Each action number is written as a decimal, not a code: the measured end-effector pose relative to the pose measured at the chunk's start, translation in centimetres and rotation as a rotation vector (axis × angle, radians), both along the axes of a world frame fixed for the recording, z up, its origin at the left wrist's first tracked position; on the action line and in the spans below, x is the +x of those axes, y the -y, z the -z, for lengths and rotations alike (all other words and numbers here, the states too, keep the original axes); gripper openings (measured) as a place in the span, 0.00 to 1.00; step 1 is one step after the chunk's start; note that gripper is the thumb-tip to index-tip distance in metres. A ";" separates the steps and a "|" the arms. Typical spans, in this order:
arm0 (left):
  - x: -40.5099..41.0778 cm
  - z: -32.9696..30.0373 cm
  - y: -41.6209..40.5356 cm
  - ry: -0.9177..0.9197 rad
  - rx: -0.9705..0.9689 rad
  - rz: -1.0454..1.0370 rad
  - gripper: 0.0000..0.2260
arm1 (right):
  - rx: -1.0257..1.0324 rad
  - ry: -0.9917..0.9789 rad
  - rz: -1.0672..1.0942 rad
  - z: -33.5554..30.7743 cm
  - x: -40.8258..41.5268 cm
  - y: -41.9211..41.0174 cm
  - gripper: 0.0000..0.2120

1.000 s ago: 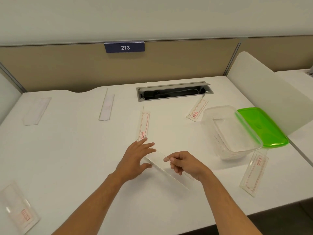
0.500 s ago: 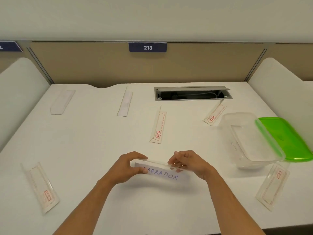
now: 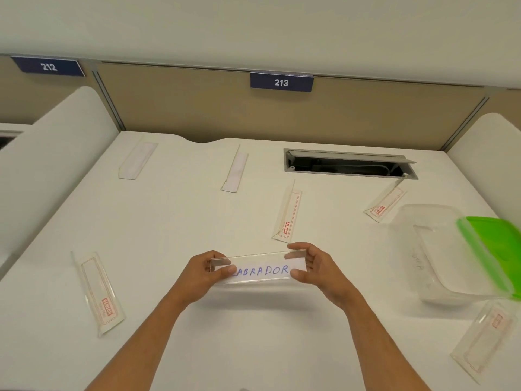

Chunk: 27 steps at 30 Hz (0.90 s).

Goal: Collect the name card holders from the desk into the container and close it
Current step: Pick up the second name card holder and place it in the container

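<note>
Holder (image 3: 258, 268), pinched at its ends by left hand (image 3: 203, 273) and right hand (image 3: 317, 268), looks light, stiff, slippery.

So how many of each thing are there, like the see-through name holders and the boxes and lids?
Name card holders: 7, one held by the left hand and right hand, six lying on the desk
Clear container: 1
Green lid: 1
Total: 9
</note>
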<state>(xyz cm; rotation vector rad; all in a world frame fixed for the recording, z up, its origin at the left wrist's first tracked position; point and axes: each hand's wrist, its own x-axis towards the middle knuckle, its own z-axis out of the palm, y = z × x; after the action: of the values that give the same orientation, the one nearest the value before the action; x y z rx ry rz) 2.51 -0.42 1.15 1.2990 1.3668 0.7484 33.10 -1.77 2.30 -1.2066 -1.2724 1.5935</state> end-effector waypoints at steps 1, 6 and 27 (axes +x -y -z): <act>-0.2 -0.1 0.0 0.015 0.005 -0.013 0.16 | 0.001 0.011 -0.019 0.0 -0.2 -0.1 0.30; -1.2 0.2 -0.1 0.041 0.002 -0.047 0.15 | 0.040 0.062 -0.024 0.4 -1.2 -0.5 0.31; 0.1 2.1 0.9 0.109 0.004 -0.317 0.20 | -0.033 0.085 0.074 2.2 -2.9 1.3 0.29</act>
<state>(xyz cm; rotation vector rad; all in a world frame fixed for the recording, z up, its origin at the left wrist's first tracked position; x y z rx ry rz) 2.62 -1.28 -0.99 1.0388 1.5000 1.0226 30.20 -3.08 0.11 -1.3395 -1.2442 1.5291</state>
